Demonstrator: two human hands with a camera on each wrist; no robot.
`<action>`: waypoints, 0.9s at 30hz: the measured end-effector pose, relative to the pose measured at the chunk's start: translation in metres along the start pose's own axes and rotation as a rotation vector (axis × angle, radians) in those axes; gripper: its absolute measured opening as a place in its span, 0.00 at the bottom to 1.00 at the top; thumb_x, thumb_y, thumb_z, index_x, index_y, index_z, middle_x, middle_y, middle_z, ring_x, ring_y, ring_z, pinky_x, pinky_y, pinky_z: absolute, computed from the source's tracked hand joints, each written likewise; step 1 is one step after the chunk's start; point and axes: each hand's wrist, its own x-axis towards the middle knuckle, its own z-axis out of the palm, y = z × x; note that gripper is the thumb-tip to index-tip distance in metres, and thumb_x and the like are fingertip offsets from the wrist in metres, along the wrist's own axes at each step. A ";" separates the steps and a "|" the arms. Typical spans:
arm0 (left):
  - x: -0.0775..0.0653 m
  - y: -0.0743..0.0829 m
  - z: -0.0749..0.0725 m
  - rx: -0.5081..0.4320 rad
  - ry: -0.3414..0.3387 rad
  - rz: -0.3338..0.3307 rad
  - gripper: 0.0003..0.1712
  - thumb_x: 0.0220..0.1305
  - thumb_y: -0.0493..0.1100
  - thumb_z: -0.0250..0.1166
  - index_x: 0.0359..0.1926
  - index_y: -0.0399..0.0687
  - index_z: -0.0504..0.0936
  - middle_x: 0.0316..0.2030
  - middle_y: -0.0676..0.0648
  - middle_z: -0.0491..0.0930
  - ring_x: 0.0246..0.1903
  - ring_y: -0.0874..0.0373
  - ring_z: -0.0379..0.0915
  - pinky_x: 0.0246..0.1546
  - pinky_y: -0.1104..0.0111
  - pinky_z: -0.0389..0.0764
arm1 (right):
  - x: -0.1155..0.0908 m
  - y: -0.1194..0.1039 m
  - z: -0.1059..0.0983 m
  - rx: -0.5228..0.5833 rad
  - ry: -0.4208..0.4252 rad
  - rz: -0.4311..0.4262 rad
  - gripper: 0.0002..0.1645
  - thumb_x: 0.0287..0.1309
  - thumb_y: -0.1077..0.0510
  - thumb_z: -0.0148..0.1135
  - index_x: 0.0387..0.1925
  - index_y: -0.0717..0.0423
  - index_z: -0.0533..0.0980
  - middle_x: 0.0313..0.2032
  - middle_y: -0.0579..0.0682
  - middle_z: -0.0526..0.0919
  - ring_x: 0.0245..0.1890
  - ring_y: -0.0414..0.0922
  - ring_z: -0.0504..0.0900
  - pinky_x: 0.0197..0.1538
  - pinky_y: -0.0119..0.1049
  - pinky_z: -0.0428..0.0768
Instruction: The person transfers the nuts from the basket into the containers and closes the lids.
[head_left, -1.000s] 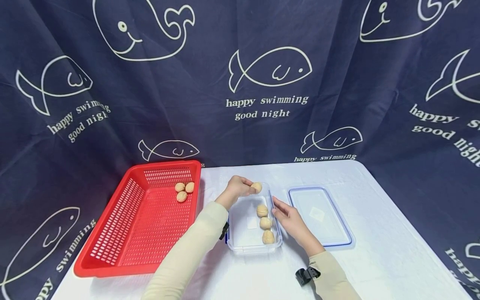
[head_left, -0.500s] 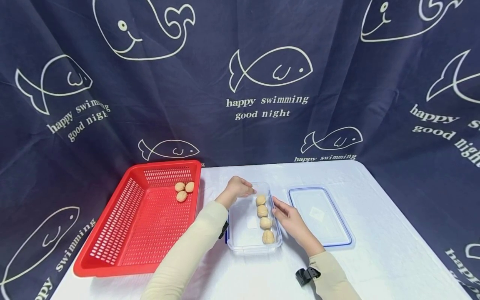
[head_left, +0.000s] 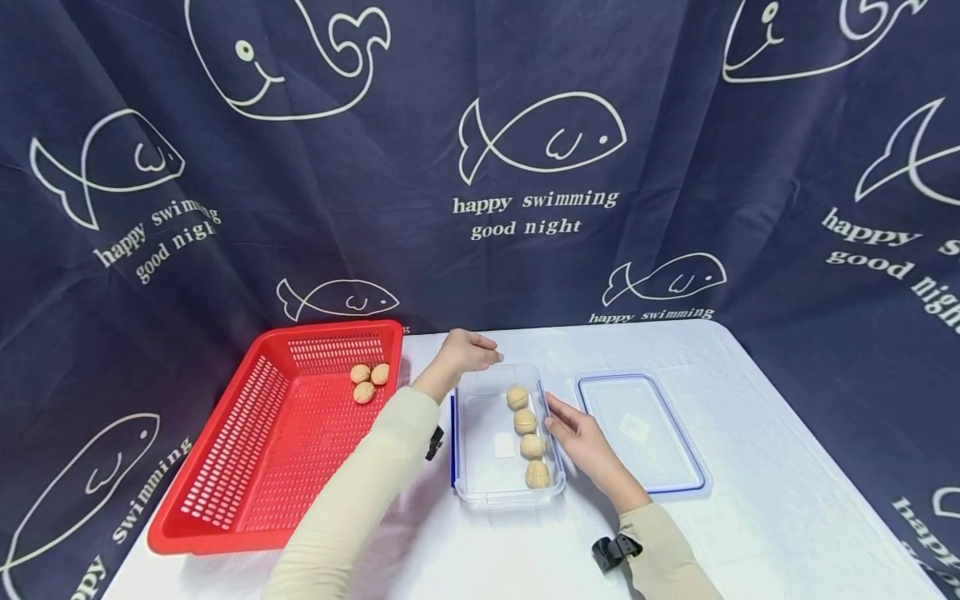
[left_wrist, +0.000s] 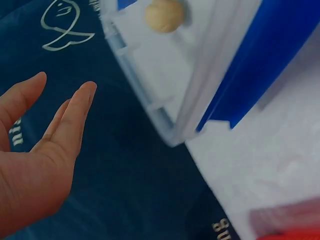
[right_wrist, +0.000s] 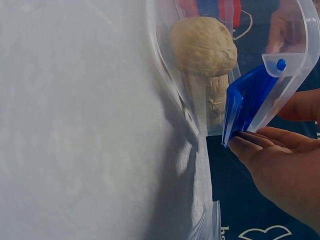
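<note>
My left hand [head_left: 471,350] is empty beyond the far left corner of a clear plastic food container [head_left: 480,492]. In the left wrist view its thumb and fingers are spread apart, off the container's rim. Four-sided and lidless, the container holds several walnuts [head_left: 532,447] in a row along its right side. My right hand [head_left: 581,437] rests against the container's right outer side. In the right wrist view, its fingertips touch the blue latch [right_wrist: 250,100] that hangs there, with the thumb close to the rim.
A red plastic basket [head_left: 202,546] with three walnuts [head_left: 363,392] near its far right side stands on the left. To the right, the blue-edged clear lid [head_left: 637,458] lies on the white table [head_left: 772,500]. A dark fish-print curtain [head_left: 540,275] hangs behind.
My left hand set a walnut down at the far end of the row, let go and drew back up and left. The right hand stayed against the container's side.
</note>
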 end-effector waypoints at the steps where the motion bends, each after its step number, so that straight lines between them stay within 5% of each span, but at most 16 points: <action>1: -0.001 0.003 -0.003 -0.014 -0.001 0.009 0.17 0.55 0.31 0.68 0.47 0.29 0.81 0.45 0.35 0.82 0.46 0.47 0.80 0.46 0.66 0.81 | 0.000 0.000 0.000 0.000 0.000 -0.001 0.29 0.69 0.61 0.51 0.68 0.66 0.60 0.67 0.62 0.63 0.67 0.55 0.64 0.66 0.40 0.62; 15: -0.022 0.010 -0.074 -0.197 0.054 0.137 0.22 0.59 0.31 0.66 0.55 0.31 0.77 0.51 0.34 0.80 0.45 0.55 0.80 0.53 0.64 0.77 | -0.002 -0.001 -0.001 0.001 -0.007 0.000 0.29 0.70 0.61 0.50 0.69 0.66 0.59 0.68 0.61 0.63 0.67 0.55 0.63 0.66 0.40 0.61; 23: -0.026 -0.013 -0.116 -0.224 0.188 0.135 0.23 0.62 0.32 0.63 0.59 0.31 0.74 0.54 0.32 0.77 0.48 0.54 0.80 0.56 0.60 0.74 | -0.001 -0.001 0.000 0.003 -0.005 -0.006 0.29 0.69 0.62 0.51 0.68 0.67 0.60 0.67 0.62 0.63 0.67 0.55 0.63 0.67 0.40 0.60; 27: -0.025 -0.032 -0.133 -0.188 0.257 0.112 0.24 0.63 0.34 0.64 0.59 0.31 0.74 0.50 0.39 0.81 0.42 0.62 0.81 0.57 0.60 0.74 | -0.001 -0.001 0.000 -0.001 -0.006 -0.008 0.29 0.69 0.62 0.51 0.68 0.66 0.59 0.67 0.62 0.63 0.67 0.55 0.63 0.67 0.40 0.60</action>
